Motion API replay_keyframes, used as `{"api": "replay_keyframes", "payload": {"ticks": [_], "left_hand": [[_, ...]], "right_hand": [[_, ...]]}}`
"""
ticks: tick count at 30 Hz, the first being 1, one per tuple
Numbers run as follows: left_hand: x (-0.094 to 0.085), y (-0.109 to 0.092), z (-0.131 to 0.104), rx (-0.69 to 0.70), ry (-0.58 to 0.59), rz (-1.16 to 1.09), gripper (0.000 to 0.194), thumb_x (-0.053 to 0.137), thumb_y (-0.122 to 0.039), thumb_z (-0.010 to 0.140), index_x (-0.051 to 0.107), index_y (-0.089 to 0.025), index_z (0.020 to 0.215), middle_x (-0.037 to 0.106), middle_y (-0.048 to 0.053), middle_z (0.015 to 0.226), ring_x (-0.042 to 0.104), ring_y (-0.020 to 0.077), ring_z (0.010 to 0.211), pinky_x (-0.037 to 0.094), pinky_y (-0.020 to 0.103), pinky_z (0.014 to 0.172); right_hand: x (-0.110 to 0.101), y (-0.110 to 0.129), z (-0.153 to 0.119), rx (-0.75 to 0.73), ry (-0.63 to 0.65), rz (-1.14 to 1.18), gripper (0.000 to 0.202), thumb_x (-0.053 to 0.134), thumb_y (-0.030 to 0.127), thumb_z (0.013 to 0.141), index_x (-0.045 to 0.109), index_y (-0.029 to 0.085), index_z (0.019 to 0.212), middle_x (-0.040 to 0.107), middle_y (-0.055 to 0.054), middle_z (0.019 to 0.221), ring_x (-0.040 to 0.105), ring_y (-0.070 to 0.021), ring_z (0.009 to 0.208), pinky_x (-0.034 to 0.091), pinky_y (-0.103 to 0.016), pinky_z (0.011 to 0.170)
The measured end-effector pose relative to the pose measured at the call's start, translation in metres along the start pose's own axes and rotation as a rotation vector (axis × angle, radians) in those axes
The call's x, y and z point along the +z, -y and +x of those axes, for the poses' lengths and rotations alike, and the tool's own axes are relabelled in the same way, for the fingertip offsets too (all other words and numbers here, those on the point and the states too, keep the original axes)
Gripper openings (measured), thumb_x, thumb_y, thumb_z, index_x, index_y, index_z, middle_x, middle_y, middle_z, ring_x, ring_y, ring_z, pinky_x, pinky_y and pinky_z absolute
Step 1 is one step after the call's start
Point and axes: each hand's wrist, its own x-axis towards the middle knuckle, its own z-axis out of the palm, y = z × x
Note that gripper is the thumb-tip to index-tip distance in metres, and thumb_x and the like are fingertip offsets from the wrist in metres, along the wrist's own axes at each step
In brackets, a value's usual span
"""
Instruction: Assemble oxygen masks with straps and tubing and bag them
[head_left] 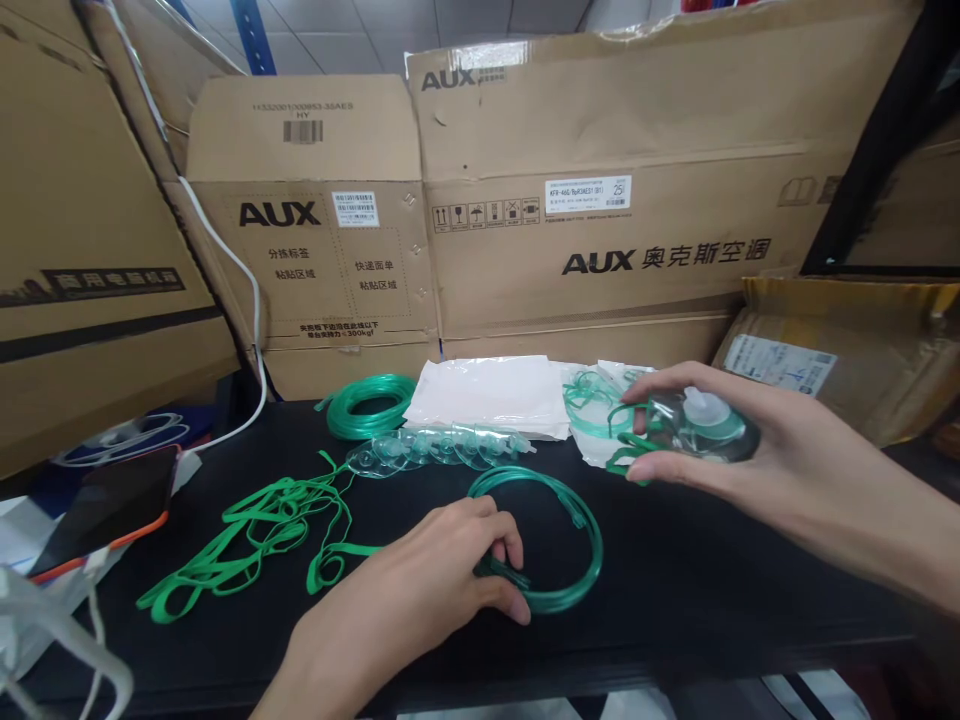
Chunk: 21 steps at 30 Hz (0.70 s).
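Observation:
My left hand (457, 560) is closed on the near left side of a coiled green tube (589, 570) that lies on the black table. Raised off the table at the right, my right hand (720, 450) grips a clear oxygen mask (694, 425) with a white round port. A green strap (630, 450) hangs bunched from the mask between thumb and fingers. Left of my left hand, loose green elastic straps (255, 530) lie in a tangle. Behind the coil, several clear masks (435, 448) are nested in a row.
Further back lie another green tubing coil (371, 405), a white stack of sheets or bags (491, 395) and a bagged mask set (592, 405). A phone (112, 510) and white cables (259, 340) are at the left. Large cardboard boxes (510, 270) wall the back.

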Motion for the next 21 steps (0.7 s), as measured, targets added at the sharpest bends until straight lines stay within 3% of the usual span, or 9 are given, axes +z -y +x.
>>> {"api": "replay_keyframes", "payload": {"ticks": [5,8,12,16,20,21], "left_hand": [[-0.009,-0.001,0.007,-0.097,0.057,0.015,0.019,0.086,-0.034,0.078,0.071,-0.035,0.09,0.068,-0.009,0.103,0.061,0.0185,0.106,0.04,0.024,0.077],[-0.01,-0.001,0.011,-0.112,0.057,0.023,0.024,0.09,-0.044,0.073,0.073,-0.034,0.085,0.067,-0.008,0.1,0.062,0.0195,0.102,0.039,0.025,0.072],[-0.008,0.0,0.013,-0.094,0.05,-0.002,0.03,0.092,-0.05,0.069,0.073,-0.034,0.086,0.068,-0.007,0.099,0.061,0.0198,0.101,0.039,0.024,0.072],[-0.009,0.002,0.014,-0.098,0.05,-0.031,0.032,0.093,-0.051,0.067,0.074,-0.033,0.086,0.069,-0.006,0.096,0.06,0.0205,0.098,0.039,0.024,0.069],[-0.015,0.007,0.015,0.017,0.085,-0.089,0.002,0.077,-0.031,0.087,0.078,-0.033,0.088,0.07,-0.007,0.08,0.06,0.0163,0.084,0.038,0.023,0.065],[-0.017,0.007,0.015,0.053,0.081,-0.1,0.009,0.072,-0.028,0.092,0.079,-0.034,0.09,0.071,-0.008,0.079,0.059,0.0152,0.08,0.039,0.023,0.066]], "right_hand": [[0.01,0.003,-0.01,0.128,0.211,-0.012,0.051,0.072,0.066,0.087,0.055,0.041,0.128,0.07,0.002,0.122,0.066,-0.0284,0.098,0.049,-0.034,0.075],[0.015,-0.003,-0.012,0.208,0.311,-0.006,0.052,0.066,0.067,0.091,0.051,0.042,0.134,0.07,0.002,0.111,0.066,-0.0237,0.085,0.049,-0.035,0.075],[0.012,-0.003,-0.007,0.254,0.265,0.097,0.052,0.072,0.064,0.088,0.059,0.035,0.129,0.066,0.003,0.084,0.06,-0.0203,0.068,0.043,-0.032,0.062],[0.011,0.005,-0.003,0.262,0.267,0.087,0.052,0.079,0.059,0.082,0.07,0.032,0.126,0.073,0.002,0.091,0.062,-0.0206,0.071,0.043,-0.032,0.064],[0.02,0.009,-0.001,0.211,0.327,0.049,0.054,0.078,0.059,0.082,0.073,0.033,0.129,0.075,0.0,0.093,0.065,-0.0245,0.078,0.046,-0.034,0.068],[0.024,0.008,-0.001,0.185,0.339,0.057,0.054,0.078,0.058,0.082,0.073,0.032,0.129,0.076,-0.001,0.093,0.066,-0.0258,0.081,0.047,-0.034,0.069]]}}
